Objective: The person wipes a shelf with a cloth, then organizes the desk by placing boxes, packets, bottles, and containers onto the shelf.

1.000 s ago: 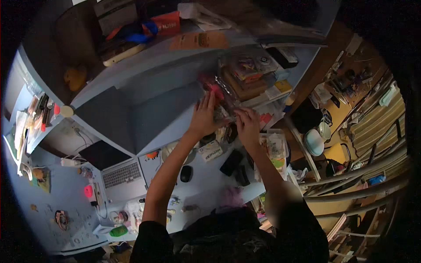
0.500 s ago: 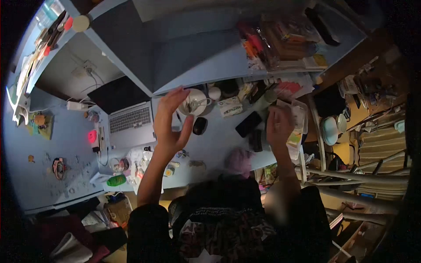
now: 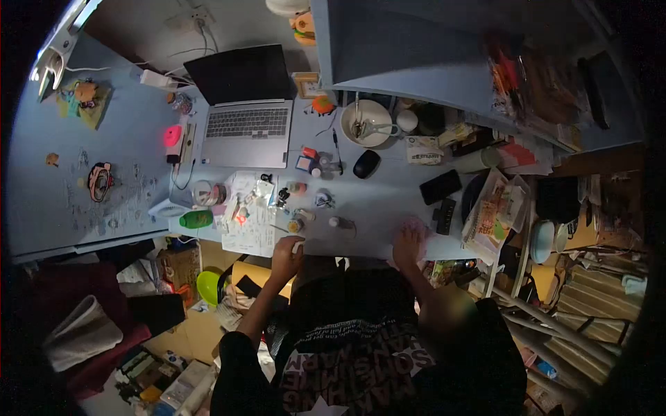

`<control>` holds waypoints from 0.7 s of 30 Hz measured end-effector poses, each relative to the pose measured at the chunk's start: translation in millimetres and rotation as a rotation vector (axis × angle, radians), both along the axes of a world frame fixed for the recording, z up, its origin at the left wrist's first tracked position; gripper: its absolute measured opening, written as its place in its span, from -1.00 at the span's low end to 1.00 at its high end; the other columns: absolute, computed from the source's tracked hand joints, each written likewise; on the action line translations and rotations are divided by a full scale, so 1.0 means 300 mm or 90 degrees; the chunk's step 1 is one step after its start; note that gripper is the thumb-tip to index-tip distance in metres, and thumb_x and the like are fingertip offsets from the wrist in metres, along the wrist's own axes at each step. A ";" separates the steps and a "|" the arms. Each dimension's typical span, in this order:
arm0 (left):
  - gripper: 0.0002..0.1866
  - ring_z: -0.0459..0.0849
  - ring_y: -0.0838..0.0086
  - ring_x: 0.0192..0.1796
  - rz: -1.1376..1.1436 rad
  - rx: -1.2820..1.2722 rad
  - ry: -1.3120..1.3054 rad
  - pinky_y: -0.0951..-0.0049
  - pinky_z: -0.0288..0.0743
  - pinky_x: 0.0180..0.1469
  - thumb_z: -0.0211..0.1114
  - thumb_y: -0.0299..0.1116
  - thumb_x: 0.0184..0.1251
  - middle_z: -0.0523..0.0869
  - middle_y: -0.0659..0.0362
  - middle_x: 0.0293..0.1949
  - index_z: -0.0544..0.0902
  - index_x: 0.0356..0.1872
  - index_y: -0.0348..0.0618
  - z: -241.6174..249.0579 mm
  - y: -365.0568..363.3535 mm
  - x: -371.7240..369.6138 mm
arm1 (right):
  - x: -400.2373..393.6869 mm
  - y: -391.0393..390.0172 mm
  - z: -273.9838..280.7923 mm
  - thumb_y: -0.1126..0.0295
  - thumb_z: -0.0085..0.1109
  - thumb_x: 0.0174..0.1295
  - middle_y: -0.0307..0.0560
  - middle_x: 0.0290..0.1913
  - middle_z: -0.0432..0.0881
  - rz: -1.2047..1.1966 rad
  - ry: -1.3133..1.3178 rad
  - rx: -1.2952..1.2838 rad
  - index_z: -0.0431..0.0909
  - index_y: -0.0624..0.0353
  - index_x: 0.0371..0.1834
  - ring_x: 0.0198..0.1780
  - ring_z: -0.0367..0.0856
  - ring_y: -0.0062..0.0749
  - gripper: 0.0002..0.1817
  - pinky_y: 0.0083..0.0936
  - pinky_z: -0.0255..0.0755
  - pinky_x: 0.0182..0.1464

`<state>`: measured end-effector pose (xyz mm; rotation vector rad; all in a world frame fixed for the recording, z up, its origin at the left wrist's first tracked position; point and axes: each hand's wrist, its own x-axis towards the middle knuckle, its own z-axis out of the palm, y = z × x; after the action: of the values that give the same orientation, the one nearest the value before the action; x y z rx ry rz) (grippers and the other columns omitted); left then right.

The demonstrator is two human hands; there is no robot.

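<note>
At the desk's front edge, my left hand (image 3: 286, 258) is closed, its fingers curled. A small pale spot shows at the fingertips, too small to name. Beside it are a small yellow-capped jar (image 3: 295, 226) and a paper sheet (image 3: 250, 236) with small items on it. My right hand (image 3: 408, 244) lies on a crumpled pink cloth or thin bag (image 3: 413, 227), fingers stretched forward over it. A small bottle (image 3: 341, 222) lies on the desk between the two hands.
An open laptop (image 3: 248, 132) stands at the back left. Farther right are a white bowl (image 3: 368, 114) with utensils, a black mouse (image 3: 366, 164), a phone (image 3: 440, 187) and a clear plastic box (image 3: 496, 208). A shelf (image 3: 402, 59) overhangs the back.
Both hands have come down from raised positions to the desk's front edge. My right hand now rests on the pink thing. The view has shifted, showing more of the desk's left side.
</note>
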<state>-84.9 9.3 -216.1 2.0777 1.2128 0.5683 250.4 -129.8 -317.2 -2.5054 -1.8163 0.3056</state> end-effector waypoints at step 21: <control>-0.46 0.38 0.04 0.14 -0.132 0.015 0.241 0.19 0.43 0.06 0.19 -0.45 0.04 0.37 -0.04 0.12 0.37 0.15 -0.09 -0.204 0.133 -0.101 | -0.437 0.360 0.111 0.45 -0.05 0.20 0.05 -0.08 0.51 0.225 0.187 0.104 0.42 0.15 -0.06 -0.03 0.50 -0.05 -0.76 -0.26 0.42 -0.02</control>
<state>-115.2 49.1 -277.2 2.3662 1.1723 0.0952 119.4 -21.8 -283.9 -1.9088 -2.0519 0.4844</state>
